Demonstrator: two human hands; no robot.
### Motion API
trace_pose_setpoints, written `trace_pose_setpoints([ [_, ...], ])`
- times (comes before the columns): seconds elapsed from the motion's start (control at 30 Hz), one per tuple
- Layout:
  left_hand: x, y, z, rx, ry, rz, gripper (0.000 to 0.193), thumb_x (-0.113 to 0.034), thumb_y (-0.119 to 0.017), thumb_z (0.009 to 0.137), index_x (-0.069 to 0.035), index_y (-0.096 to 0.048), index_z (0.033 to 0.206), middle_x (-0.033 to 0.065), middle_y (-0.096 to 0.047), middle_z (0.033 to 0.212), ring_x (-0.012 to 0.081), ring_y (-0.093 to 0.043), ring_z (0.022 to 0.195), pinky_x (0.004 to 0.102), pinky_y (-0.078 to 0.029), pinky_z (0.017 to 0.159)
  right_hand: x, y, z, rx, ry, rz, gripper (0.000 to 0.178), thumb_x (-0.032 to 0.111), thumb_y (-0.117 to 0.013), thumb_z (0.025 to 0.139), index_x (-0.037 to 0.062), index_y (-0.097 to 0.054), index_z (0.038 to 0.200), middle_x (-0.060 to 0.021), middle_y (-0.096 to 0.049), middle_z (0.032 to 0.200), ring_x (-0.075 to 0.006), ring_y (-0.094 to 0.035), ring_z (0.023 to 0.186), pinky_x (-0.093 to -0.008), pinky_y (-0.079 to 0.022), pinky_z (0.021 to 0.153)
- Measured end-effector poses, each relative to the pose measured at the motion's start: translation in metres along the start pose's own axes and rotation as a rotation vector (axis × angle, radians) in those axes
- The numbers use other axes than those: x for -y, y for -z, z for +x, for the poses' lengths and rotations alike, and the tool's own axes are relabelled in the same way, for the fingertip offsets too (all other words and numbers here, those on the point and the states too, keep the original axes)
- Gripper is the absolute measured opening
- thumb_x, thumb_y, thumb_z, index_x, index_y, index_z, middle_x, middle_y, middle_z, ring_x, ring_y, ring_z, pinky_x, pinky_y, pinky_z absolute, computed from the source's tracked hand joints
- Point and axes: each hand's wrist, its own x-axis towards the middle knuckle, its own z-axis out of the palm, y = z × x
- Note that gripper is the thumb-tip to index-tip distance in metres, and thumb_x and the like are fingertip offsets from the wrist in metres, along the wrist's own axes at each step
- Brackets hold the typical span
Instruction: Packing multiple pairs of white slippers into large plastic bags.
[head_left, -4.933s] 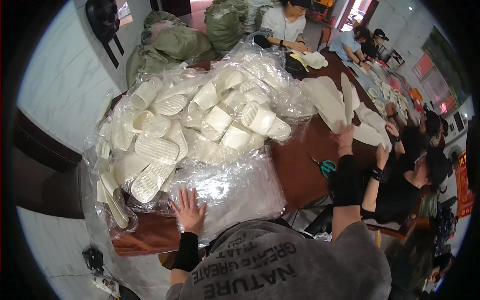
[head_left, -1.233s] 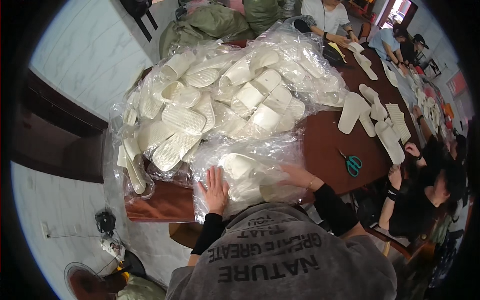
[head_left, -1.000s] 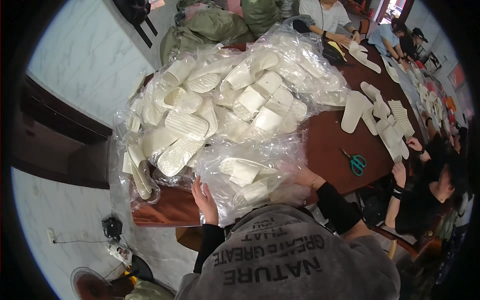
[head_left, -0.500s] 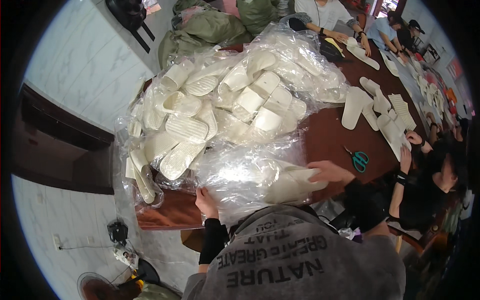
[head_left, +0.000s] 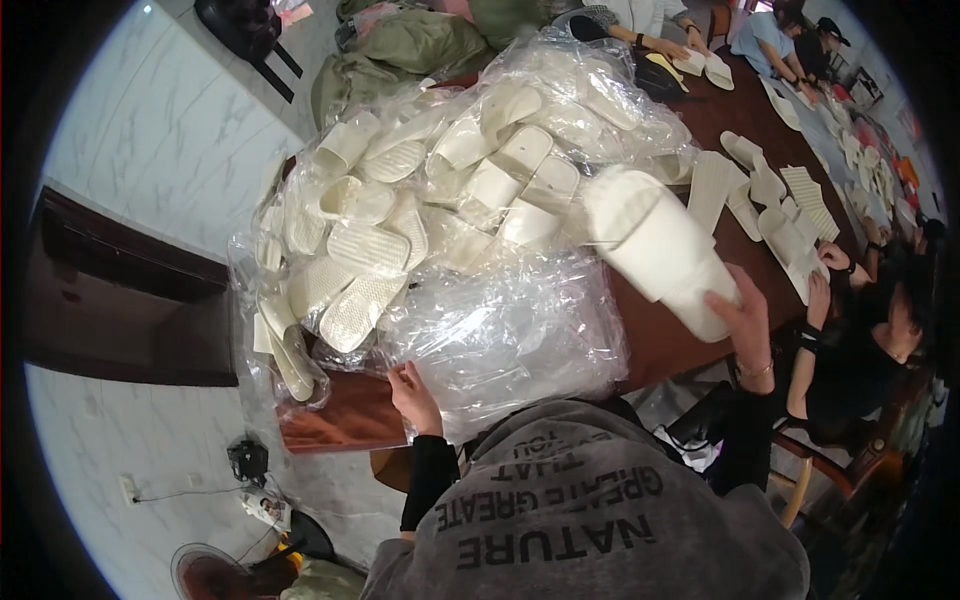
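Observation:
My right hand (head_left: 744,318) grips the heel end of a white slipper (head_left: 655,245), held tilted above the table with its toe toward the pile. A flat clear plastic bag (head_left: 505,345) lies at the table's near edge, in front of me. At the bag's left edge, my left hand (head_left: 414,398) pinches the plastic with curled fingers. Beyond the bag is a big heap of white slippers (head_left: 372,248), many in clear plastic. Whether the held slipper is single or one of a stacked pair, I cannot tell.
More slippers (head_left: 765,185) lie on the brown table (head_left: 345,415) to the right, near a co-worker's hands (head_left: 820,285). Another person's hands (head_left: 675,48) handle slippers at the far side. Green sacks (head_left: 425,45) stand behind the heap.
My right hand has moved right and up, away from the bag, with a white slipper in it. The bag now lies flatter. The scissors at the right no longer show. My left hand stays at the bag's edge.

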Motion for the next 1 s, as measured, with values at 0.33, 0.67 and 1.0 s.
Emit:
trace_pose_setpoints([
  [0.33,0.034,0.0,-0.005,0.056,0.056,-0.014,0.019,-0.015,-0.062,0.092,-0.001,-0.055,0.103,0.0112,-0.059,0.072,0.026,-0.056,0.063,0.0372,-0.047,0.061,-0.091,-0.095,-0.002,0.395,0.073,-0.302,0.042,0.032,-0.074,0.081,0.0051,-0.062,0.11,-0.017,-0.068,0.091,-0.0284,-0.069,0.084,-0.0352,-0.053,0.076],
  [0.67,-0.033,0.011,-0.019,0.403,-0.5,0.568,0.07,-0.029,-0.062,0.089,-0.005,-0.031,0.146,0.0116,-0.027,0.155,0.0376,-0.017,0.145,0.0598,-0.013,0.113,-0.118,-0.075,-0.006,0.398,-0.1,-0.226,0.048,0.043,-0.073,0.078,0.0083,-0.064,0.11,-0.0152,-0.069,0.097,-0.0295,-0.068,0.09,-0.0364,-0.052,0.08],
  [1.0,0.014,-0.023,-0.024,0.454,-0.351,0.539,0.087,-0.05,-0.054,0.087,-0.001,-0.019,0.151,0.0118,-0.018,0.159,0.0364,-0.005,0.148,0.063,-0.001,0.113,-0.126,0.074,0.1,-0.202,-0.102,-0.066,0.038,0.022,-0.074,0.084,-0.0008,-0.063,0.113,-0.0046,-0.067,0.098,-0.0114,-0.061,0.088,-0.0286,-0.051,0.077],
])
